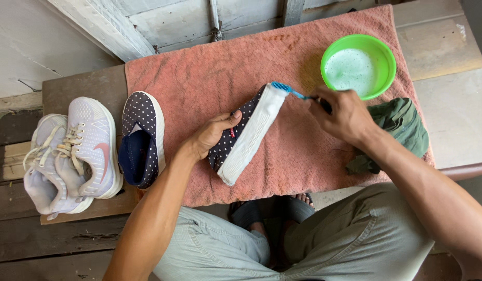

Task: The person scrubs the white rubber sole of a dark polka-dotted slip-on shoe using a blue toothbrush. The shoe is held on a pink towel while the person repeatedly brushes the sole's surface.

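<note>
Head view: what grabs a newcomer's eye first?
The polka-dot shoe at centre on the pink towel, tipped sole-up in the left hand while the right hand works a blue toothbrush at its toe. The bright green bowl of suds sits upper right.

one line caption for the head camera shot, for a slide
Left hand tilts a polka-dot shoe on a pink towel while right hand scrubs its sole with a blue toothbrush.

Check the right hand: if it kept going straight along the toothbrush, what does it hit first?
The right hand points left and slightly up along the blue toothbrush. First in line is the white sole of the polka-dot shoe, which the bristles seem to be touching already; depth is unclear.
</note>
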